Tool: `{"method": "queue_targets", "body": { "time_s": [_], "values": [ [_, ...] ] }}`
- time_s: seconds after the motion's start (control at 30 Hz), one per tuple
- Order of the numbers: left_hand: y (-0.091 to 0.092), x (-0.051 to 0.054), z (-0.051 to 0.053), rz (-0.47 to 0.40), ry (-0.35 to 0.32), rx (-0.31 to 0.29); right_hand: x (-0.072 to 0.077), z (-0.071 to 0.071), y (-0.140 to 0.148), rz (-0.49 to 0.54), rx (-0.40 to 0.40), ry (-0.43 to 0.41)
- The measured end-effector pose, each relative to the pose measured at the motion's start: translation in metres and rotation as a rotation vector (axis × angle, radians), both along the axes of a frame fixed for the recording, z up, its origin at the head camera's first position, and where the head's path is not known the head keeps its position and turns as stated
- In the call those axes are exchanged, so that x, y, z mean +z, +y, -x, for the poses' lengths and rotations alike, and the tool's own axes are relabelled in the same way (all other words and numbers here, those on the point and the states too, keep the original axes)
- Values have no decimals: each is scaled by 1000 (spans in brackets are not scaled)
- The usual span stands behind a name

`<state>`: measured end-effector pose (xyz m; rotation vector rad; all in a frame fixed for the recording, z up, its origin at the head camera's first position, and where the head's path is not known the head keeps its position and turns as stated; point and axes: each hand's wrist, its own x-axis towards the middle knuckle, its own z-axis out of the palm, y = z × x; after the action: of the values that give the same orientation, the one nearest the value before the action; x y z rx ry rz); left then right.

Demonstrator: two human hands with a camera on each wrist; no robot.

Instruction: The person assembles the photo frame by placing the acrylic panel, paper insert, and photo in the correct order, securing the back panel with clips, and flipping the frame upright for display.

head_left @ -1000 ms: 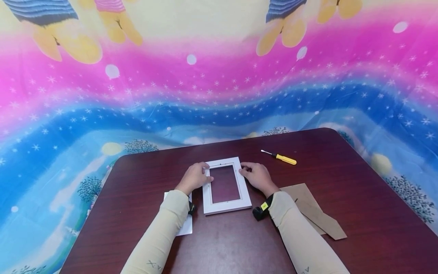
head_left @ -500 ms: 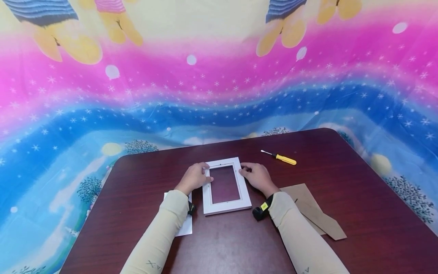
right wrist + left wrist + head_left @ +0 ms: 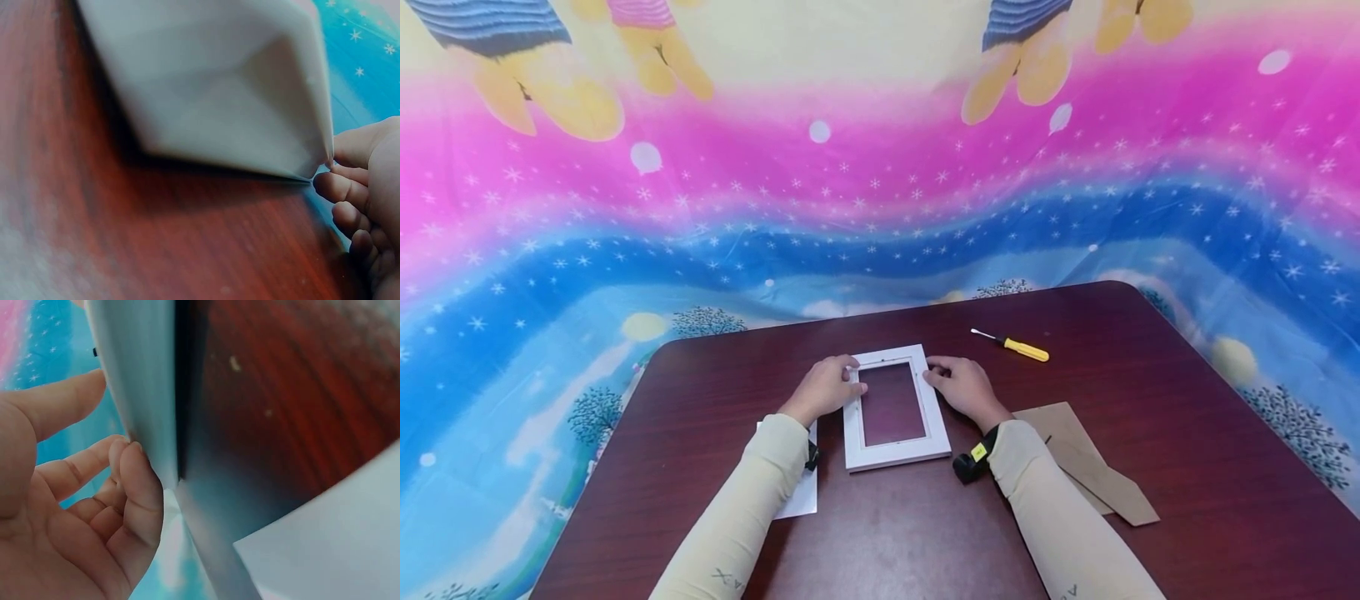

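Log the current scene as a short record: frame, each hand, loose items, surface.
frame: white frame, between the two hands; dark red-brown shows through its opening
left hand: left hand holds the frame's left side, thumb over the rim
right hand: right hand touches the frame's right edge with its fingertips
tool: yellow-handled screwdriver, lying beyond the right hand
board: brown board, partly hidden by the right sleeve
paper: white sheet, partly hidden by the left sleeve
surface: dark red-brown table

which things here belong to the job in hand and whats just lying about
Job in hand:
white rectangular frame, held by left hand and right hand

Lying about, possibly related:
yellow-handled screwdriver
flat brown board
thin white sheet
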<state>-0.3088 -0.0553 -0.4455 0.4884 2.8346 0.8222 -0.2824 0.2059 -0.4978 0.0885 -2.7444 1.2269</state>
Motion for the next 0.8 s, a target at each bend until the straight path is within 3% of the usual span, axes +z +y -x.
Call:
{"method": "queue_targets", "body": {
  "time_s": [0.43, 0.8],
  "values": [
    [2, 11, -6, 72, -7, -46, 2, -2, 0, -13, 3, 11],
    [-6, 13, -16, 111, 25, -68, -1, 1, 1, -20, 8, 3]
  ]
}}
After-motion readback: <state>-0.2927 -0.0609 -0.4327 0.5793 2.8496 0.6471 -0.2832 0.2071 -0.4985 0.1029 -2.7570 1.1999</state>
